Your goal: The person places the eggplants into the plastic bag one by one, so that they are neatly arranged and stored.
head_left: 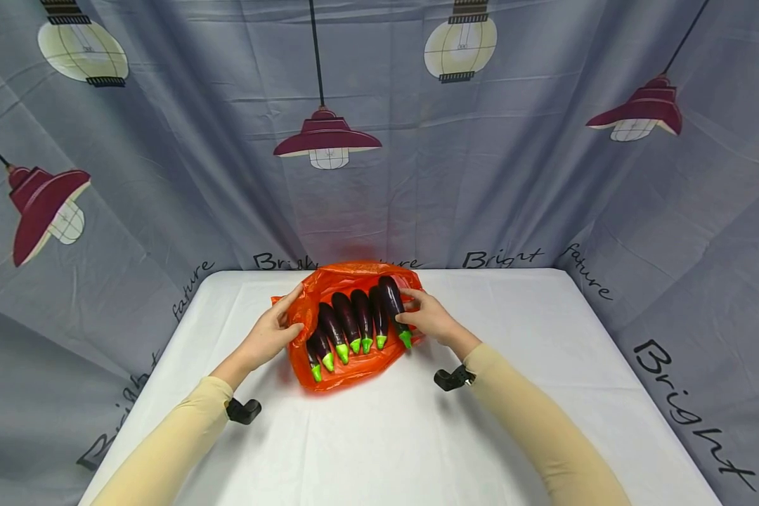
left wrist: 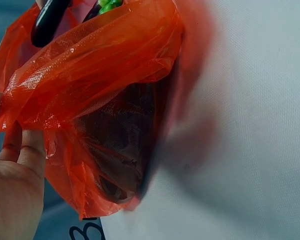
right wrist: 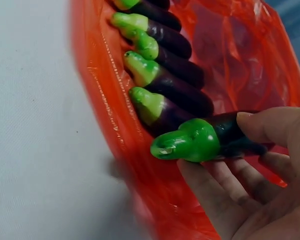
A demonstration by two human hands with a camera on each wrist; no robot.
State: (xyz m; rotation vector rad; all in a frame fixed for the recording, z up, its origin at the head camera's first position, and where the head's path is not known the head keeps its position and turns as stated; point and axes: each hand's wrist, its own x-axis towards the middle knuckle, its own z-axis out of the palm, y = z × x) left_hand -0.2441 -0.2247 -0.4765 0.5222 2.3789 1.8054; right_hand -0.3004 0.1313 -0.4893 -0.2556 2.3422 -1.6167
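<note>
A red plastic bag (head_left: 367,364) lies with its mouth spread on the table, and several dark eggplants (head_left: 346,322) with green stems sit side by side inside it. My right hand (head_left: 431,318) holds another eggplant (head_left: 391,299) at the bag's right side, thumb on one side and fingers beneath, as the right wrist view shows. This eggplant's green stem end (right wrist: 190,142) points toward me. At the bag's left rim, my left hand (head_left: 268,341) pinches the thin plastic (left wrist: 50,107) between thumb and fingers. The bag hides part of the left fingertips.
The bag rests near the back of a white-covered table (head_left: 354,450). Behind and at both sides hangs a grey curtain (head_left: 392,197) printed with lamps and lettering. Each wrist carries a small black camera mount (head_left: 453,378).
</note>
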